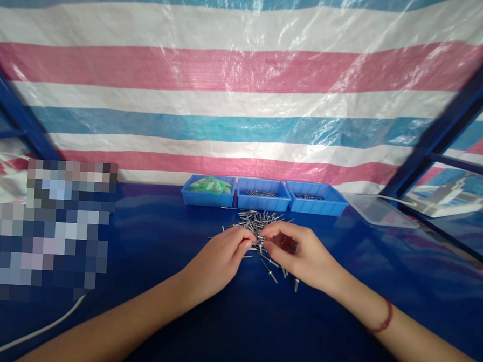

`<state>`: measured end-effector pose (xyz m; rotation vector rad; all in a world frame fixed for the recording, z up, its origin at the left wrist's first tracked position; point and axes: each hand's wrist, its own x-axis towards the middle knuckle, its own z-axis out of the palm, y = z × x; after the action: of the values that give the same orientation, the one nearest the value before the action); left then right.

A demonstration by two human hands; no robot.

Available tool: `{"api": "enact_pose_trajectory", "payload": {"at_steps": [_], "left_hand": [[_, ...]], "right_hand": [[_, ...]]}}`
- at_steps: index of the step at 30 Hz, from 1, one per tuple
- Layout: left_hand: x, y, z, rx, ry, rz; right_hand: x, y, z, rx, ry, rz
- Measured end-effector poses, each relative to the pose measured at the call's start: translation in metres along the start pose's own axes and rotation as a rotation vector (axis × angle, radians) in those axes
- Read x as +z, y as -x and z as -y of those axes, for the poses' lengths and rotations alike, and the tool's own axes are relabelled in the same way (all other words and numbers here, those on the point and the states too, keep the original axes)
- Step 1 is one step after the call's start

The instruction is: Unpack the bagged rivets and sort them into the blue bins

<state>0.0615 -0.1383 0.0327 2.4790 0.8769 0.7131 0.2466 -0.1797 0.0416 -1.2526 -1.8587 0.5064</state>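
A loose pile of silver blind rivets (pixel 255 220) lies on the blue tabletop, partly hidden by my hands. My left hand (pixel 221 258) is closed in a pinch at the pile's near side, and a small silvery piece, apparently a rivet, shows at its fingertips. Opposite it, my right hand (pixel 308 255) holds thumb and index finger slightly apart, close to the left fingertips. Its other fingers curl inward, and I cannot see whether anything lies in the palm. A few stray rivets (pixel 269 271) lie just below the right hand.
Behind the pile stand three blue bins: the left bin (pixel 208 199) has a green bag, the middle bin (pixel 262 202) and right bin (pixel 319 205) hold rivets. A clear plastic lid (pixel 381 211) lies at right. A white cable (pixel 35 332) crosses the left side, near a blurred area.
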Motion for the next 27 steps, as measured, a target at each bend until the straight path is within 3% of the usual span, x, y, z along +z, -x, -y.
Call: {"api": "enact_pose_trajectory", "payload": {"at_steps": [11, 19, 27], "left_hand": [[-0.001, 0.001, -0.008, -0.059, 0.182, 0.027], [0.0, 0.002, -0.008, -0.069, 0.161, 0.027], [-0.002, 0.003, -0.01, -0.075, 0.184, -0.123]], "right_hand": [[0.007, 0.003, 0.004, 0.117, -0.27, -0.03], [0.005, 0.005, 0.007, 0.049, -0.187, -0.047], [0.0, 0.004, 0.006, -0.025, -0.023, -0.025]]}}
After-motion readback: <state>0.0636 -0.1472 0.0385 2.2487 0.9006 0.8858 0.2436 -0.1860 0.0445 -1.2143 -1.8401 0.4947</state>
